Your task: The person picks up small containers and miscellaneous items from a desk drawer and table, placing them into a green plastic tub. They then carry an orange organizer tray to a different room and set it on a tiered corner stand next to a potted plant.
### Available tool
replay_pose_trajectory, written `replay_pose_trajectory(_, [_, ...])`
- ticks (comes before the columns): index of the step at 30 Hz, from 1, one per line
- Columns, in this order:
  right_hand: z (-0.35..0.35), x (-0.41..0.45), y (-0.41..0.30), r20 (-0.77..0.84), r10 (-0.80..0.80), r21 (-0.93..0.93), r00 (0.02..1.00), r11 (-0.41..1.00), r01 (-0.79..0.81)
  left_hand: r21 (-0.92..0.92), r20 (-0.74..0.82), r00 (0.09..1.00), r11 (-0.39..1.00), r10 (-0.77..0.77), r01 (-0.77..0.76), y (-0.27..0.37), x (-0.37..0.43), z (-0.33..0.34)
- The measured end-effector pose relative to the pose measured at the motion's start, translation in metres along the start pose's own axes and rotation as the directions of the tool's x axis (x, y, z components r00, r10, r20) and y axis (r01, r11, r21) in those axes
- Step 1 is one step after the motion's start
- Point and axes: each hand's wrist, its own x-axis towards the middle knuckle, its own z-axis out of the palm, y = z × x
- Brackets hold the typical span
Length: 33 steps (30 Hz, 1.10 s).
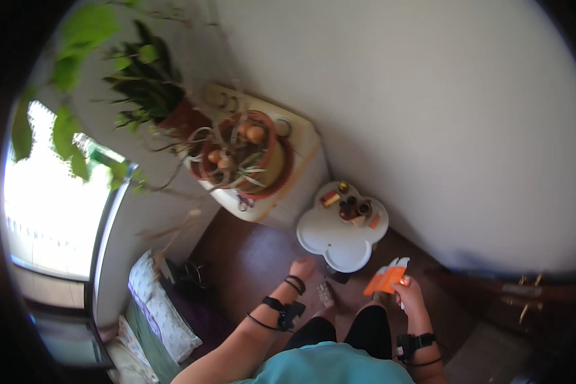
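In my right hand (pixel 411 294) is an orange packet (pixel 384 279) with pale, ragged edges along its top. Something small and white pokes out below those fingers, too small to name. My left hand (pixel 303 268) is held over the floor, near the front of a white cloud-shaped side table (pixel 317 235). That hand is blurred, and its fingers cannot be made out well. On the table's far part stand a reddish-brown tray (pixel 348 213) with small dark cups (pixel 364 208), a red and yellow box (pixel 330 198), and a small orange piece (pixel 375 221).
A white cabinet (pixel 295 192) behind the table carries a large planter (pixel 273 168), a potted snake plant (pixel 185 117) and scissors (pixel 245 202). Vines hang at the left by a bright window (pixel 53 201). A patterned pillow (pixel 165 307) lies lower left. Brass handles (pixel 523 305) show on wooden furniture at right.
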Motion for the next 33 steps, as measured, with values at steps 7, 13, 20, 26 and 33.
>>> replay_pose_trajectory(7, [0.034,0.031,0.047,-0.228,0.093,0.282,0.969,0.959,-0.025,0.642,0.069,0.967,0.731,0.247,-0.232,-0.004,0.095,0.011])
replay_pose_trajectory(13, [0.055,0.066,0.068,-0.204,0.139,0.255,0.969,0.963,-0.084,0.840,0.067,0.964,0.507,0.259,-0.194,-0.024,0.159,0.045])
replay_pose_trajectory(20, [0.070,0.100,0.083,-0.012,0.100,0.174,0.995,0.980,-0.096,0.885,0.005,0.952,0.442,0.307,-0.147,-0.047,0.190,0.066])
replay_pose_trajectory(26, [0.063,0.157,0.194,-0.346,0.069,-0.073,0.936,0.992,-0.100,0.870,-0.003,0.962,0.476,0.273,-0.132,-0.057,0.198,0.070])
replay_pose_trajectory(33, [0.088,0.177,0.177,-0.275,0.117,-0.076,0.954,0.987,-0.143,0.856,-0.076,0.876,0.482,0.477,-0.189,-0.050,0.187,0.051])
